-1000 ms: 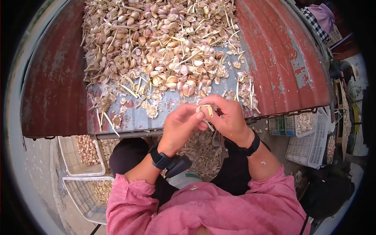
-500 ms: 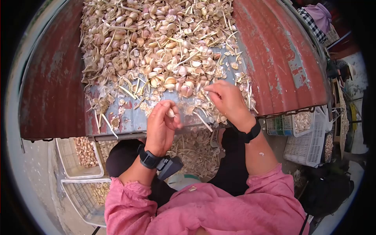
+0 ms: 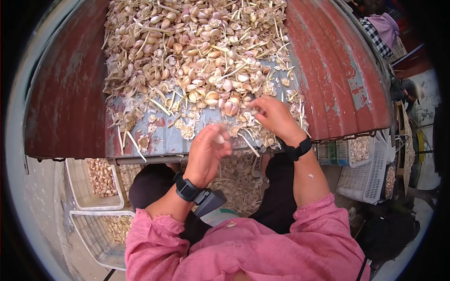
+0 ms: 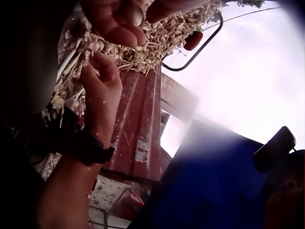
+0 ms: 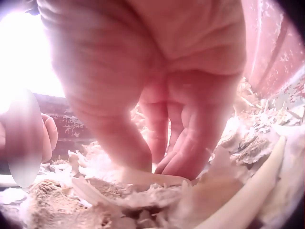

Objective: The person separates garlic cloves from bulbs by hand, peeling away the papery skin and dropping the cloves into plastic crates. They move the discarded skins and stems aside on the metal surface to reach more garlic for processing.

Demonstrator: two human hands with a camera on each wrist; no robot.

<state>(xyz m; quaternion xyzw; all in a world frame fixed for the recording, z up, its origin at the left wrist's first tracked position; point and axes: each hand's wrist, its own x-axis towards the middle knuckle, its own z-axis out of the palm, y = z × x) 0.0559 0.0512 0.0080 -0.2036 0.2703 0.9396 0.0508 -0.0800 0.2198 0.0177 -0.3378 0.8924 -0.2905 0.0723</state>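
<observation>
A pale garlic clove (image 3: 219, 138) lies in the curled fingers of my left hand (image 3: 205, 152), held above the near edge of the metal sheet (image 3: 171, 145). The left wrist view also has this clove (image 4: 134, 15) among the fingers. My right hand (image 3: 277, 121) reaches down to the near right part of the garlic heap (image 3: 187, 56). In the right wrist view its thumb and fingers (image 5: 190, 138) point down into papery skins (image 5: 128, 191); I cannot tell whether they pinch anything. A pinkish garlic bulb (image 3: 231, 107) sits left of the right fingertips.
Red corrugated panels (image 3: 337, 79) flank the heap. Dry stalks (image 3: 248, 143) and root ends (image 3: 186, 130) litter the near edge. Crates (image 3: 96, 206) with garlic stand at lower left, more crates (image 3: 361, 180) at right. Garlic waste (image 3: 239, 182) covers the ground between the knees.
Both hands were together over a piece of garlic with a stem; they have parted. The left moved back with a clove, the right went forward to the heap.
</observation>
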